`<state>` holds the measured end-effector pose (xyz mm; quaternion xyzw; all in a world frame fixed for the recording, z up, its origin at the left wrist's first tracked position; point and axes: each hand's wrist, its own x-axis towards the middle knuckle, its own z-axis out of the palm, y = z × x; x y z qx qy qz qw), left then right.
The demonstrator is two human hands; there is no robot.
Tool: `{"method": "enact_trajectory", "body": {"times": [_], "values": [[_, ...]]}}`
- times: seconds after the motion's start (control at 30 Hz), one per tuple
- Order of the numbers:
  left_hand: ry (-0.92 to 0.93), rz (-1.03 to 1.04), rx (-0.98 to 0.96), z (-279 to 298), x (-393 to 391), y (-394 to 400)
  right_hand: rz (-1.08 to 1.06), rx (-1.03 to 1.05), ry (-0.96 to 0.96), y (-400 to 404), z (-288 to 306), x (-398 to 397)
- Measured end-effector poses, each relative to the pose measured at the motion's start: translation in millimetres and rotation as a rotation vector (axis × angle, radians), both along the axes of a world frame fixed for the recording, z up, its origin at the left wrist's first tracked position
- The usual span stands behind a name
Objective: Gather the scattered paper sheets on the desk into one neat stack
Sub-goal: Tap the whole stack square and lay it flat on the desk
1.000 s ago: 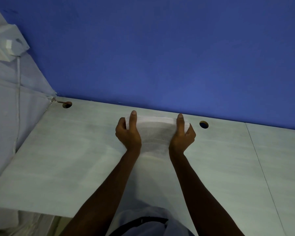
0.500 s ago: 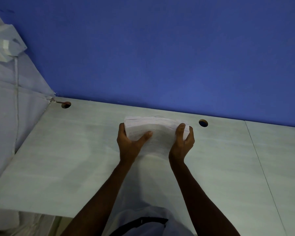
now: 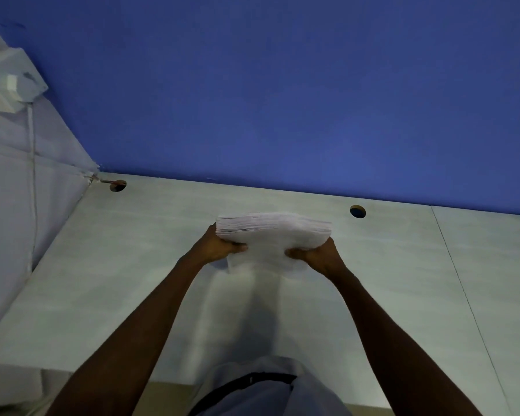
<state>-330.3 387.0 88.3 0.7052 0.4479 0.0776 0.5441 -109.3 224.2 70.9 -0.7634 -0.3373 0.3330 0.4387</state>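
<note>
While your left hand (image 3: 222,247) and right hand (image 3: 318,254) keep a closed grip on the paper stack (image 3: 272,232) at frame centre, you are, I judge, squaring its edges. Next, set it flat on the desk (image 3: 102,280) with the edges flush. I count one stack, two hands, two cable holes (image 3: 357,211), no loose sheets visible.
</note>
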Motion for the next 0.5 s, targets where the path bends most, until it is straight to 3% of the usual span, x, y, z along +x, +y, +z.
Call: {"method": "enact_trajectory", "body": {"times": [0.17,0.3,0.5], "values": [[-0.033,0.047,0.07,20,10,4,-0.059,0.018,-0.095,10,24,4],[-0.087,-0.037,0.057,47,14,19,0.028,0.009,-0.109,15,52,21],[0.114,-0.134,0.025,20,-3,9,0.207,-0.263,-0.106,-2,28,22]]}}
